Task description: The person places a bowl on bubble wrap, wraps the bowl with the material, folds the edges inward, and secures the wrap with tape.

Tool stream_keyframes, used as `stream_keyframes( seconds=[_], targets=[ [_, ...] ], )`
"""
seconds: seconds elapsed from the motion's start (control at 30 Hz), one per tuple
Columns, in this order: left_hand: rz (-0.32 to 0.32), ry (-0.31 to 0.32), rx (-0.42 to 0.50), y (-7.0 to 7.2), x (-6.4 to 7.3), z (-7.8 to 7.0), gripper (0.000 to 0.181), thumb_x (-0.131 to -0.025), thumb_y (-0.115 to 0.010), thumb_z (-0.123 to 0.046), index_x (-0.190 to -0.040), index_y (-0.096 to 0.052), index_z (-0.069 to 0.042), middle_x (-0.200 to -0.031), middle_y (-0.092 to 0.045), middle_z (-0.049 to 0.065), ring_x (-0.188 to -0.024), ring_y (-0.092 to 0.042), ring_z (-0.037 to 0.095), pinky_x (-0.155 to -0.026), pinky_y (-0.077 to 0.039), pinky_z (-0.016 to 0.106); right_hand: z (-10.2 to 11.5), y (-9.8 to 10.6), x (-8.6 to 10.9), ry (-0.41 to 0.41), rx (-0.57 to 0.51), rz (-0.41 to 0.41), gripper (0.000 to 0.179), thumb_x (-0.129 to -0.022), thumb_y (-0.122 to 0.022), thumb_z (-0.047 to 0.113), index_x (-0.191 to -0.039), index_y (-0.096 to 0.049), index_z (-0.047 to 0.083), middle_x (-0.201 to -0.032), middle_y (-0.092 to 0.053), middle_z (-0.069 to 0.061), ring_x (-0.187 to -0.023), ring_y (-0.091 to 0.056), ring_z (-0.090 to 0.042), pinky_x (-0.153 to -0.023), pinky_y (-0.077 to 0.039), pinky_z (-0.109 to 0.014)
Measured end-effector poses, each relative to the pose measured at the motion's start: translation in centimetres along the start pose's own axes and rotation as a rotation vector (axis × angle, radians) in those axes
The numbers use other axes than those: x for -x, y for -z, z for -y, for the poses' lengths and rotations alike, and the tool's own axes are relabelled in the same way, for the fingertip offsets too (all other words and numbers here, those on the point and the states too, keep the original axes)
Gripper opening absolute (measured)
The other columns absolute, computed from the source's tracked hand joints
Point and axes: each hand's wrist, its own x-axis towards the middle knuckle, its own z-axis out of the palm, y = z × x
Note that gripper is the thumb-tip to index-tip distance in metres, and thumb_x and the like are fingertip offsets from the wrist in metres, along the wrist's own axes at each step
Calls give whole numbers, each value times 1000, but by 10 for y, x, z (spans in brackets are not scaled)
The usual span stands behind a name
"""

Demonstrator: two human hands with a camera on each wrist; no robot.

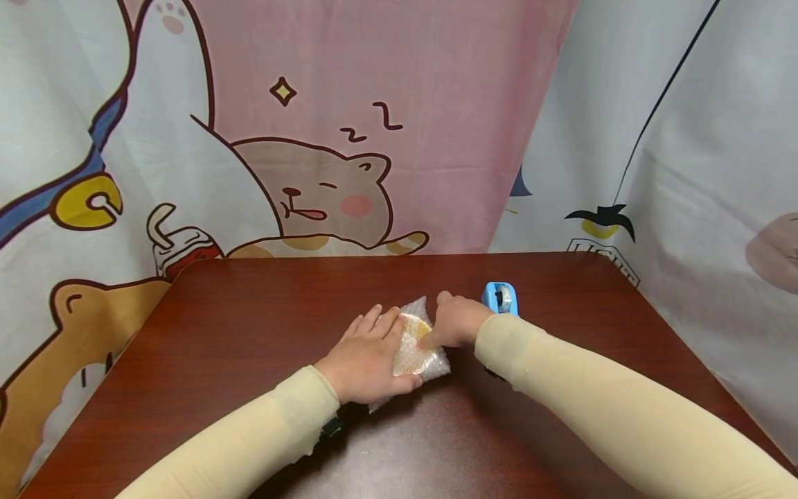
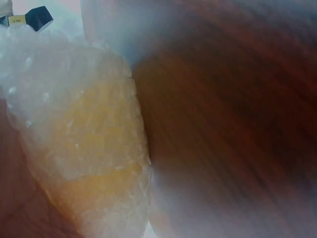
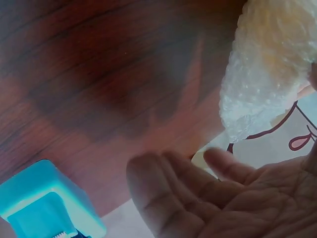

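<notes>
A bubble-wrapped package (image 1: 419,352) with something yellow-orange showing through lies on the brown table. My left hand (image 1: 366,359) rests on its left part, fingers spread out and straight. At the package's right side, my right hand (image 1: 460,323) touches the wrap with its thumb. The right wrist view shows the right hand's (image 3: 198,198) fingers loosely bent and apart from the wrap (image 3: 267,74). Close up in the left wrist view, the bubble wrap (image 2: 94,129) covers a yellow-orange thing whose kind I cannot tell.
Just beyond my right hand stands a blue tape dispenser (image 1: 490,296), with a clear roll in it. The brown table (image 1: 262,333) reaches back to a curtain (image 1: 461,125) printed with cartoon animals.
</notes>
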Motion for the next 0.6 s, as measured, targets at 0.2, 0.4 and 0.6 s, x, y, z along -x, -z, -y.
stream_keyframes(
  seconds=[0.2,0.4,0.6],
  targets=[
    [0,-3,-6,0,0,0,105,-92,-54,-76,-164,-33,-3,-173,-28,15,-160,-23,42,-130,-23,56,-1,-1,2,-15,2,-30,110,-76,-85,59,-155,-39,-3,-154,-51,-27,-133,-52,-48,-112,-48,-60],
    [2,-1,-10,0,0,0,105,-92,-54,-76,-164,-33,-4,-173,-28,14,-160,-24,42,-130,-24,56,-2,-3,-1,6,36,-32,117,-79,-81,59,-163,-29,-4,-170,-28,-29,-157,-24,-52,-127,-25,-64],
    [6,0,-7,0,0,0,105,-92,-54,-77,-165,-32,-4,-173,-28,14,-160,-24,41,-130,-23,56,-2,-3,-1,-2,39,-24,119,-80,-80,60,-165,-24,-2,-172,-21,-29,-159,-15,-54,-128,-20,-66]
  ],
)
